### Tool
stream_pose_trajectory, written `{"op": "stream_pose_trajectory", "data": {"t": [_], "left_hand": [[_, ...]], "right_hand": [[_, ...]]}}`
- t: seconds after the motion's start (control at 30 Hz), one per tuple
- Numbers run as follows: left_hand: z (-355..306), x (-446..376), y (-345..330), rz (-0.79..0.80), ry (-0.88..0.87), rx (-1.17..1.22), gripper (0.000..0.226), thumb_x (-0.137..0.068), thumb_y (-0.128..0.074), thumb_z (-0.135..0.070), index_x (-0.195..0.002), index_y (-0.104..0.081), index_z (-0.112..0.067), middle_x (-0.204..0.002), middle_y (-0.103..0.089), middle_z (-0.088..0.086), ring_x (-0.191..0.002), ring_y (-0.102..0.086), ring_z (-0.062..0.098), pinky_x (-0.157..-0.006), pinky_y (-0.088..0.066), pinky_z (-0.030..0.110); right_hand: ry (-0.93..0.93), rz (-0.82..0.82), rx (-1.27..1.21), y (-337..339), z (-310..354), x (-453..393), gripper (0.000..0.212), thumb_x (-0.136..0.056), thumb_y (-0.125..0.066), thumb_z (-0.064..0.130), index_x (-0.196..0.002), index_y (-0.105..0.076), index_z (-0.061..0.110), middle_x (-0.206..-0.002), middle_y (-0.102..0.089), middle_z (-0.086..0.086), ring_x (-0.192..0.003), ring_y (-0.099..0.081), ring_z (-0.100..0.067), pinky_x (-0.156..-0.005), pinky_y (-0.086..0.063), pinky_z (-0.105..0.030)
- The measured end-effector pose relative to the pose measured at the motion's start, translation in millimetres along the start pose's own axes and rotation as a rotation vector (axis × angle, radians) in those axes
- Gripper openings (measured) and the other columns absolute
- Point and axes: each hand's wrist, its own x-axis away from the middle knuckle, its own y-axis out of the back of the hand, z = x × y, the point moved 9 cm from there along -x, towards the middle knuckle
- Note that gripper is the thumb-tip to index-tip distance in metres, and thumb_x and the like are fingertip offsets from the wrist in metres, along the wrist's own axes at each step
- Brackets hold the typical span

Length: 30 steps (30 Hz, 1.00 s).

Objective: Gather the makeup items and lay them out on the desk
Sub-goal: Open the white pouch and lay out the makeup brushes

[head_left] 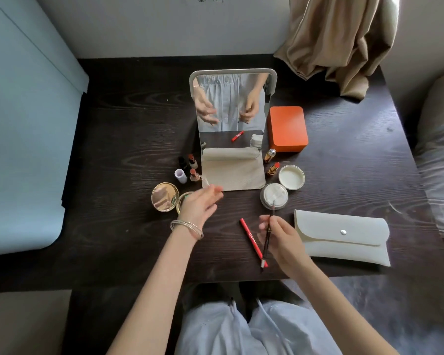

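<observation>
desk [128, 139]: dark grainy wood | compact [164, 197]: glossy gold metal | pouch [344, 238]: matt cream

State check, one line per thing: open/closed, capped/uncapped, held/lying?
Compact: open, lying flat.
Powder jar: lid off, puff inside.
Jar lid: off, beside jar.
Pouch: flap snapped shut.
Orange box: closed.
Red pencil: lying on desk.
Dark pencil: held in right hand.
Left hand: open, empty.

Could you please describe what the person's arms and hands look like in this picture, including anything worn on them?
Both forearms are bare, with no sleeves in view. The left hand has a stack of thin, silver-toned bangles round its wrist. The right hand and its wrist show no bracelet, watch or ring that can be made out. No gloves are worn on either hand. Whether the nails are painted is too blurred to tell.
</observation>
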Motion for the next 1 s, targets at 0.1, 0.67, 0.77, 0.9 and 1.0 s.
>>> {"op": "stream_pose_trajectory", "data": {"t": [0.1,0.67,0.77,0.9,1.0], "left_hand": [[39,9,-41,0.164,0.108,-0.199,0.026,-0.096,-0.048,-0.022,-0.100,-0.067,-0.005,-0.109,-0.066,0.007,-0.105,-0.061,0.018,-0.099,-0.041,0.033],[115,-1,-128,0.174,0.266,-0.300,0.032,-0.096,-0.048,-0.017,-0.120,-0.059,0.002,-0.112,-0.060,0.015,-0.101,-0.055,0.016,-0.081,-0.047,0.018],[118,-5,-133,0.123,0.227,-0.309,0.032,-0.091,-0.058,-0.015,-0.118,-0.061,0.003,-0.098,-0.059,0.011,-0.093,-0.056,0.015,-0.080,-0.049,0.019],[123,-8,-141,0.084,0.184,-0.312,0.032,-0.089,-0.061,-0.015,-0.117,-0.063,0.000,-0.086,-0.061,0.002,-0.079,-0.056,0.007,-0.085,-0.051,0.024],[121,-10,-142,0.074,0.143,-0.366,0.029,-0.088,-0.062,-0.016,-0.116,-0.065,-0.006,-0.110,-0.065,0.008,-0.100,-0.059,0.013,-0.087,-0.051,0.024]], "right_hand": [[-0.041,-0.107,-0.251,29,-1,-19,0.027,-0.101,-0.037,0.016,-0.095,-0.061,0.005,-0.091,-0.066,-0.009,-0.089,-0.062,-0.017,-0.091,-0.049,-0.038],[-0.003,-0.386,-0.205,139,16,-44,0.029,-0.101,-0.039,0.018,-0.109,-0.056,-0.003,-0.095,-0.061,-0.008,-0.104,-0.058,-0.023,-0.100,-0.045,-0.036],[-0.040,-0.368,-0.025,148,27,-49,0.030,-0.100,-0.043,0.028,-0.111,-0.064,0.011,-0.081,-0.056,0.005,-0.082,-0.054,-0.007,-0.080,-0.045,-0.023],[-0.001,-0.393,0.244,136,32,-63,0.024,-0.096,-0.049,0.029,-0.100,-0.070,0.017,-0.071,-0.052,0.006,-0.067,-0.046,-0.007,-0.061,-0.040,-0.022],[0.053,-0.470,0.344,132,35,-70,0.024,-0.093,-0.054,0.025,-0.092,-0.071,0.008,-0.069,-0.060,0.001,-0.066,-0.055,-0.008,-0.063,-0.049,-0.024]]}}
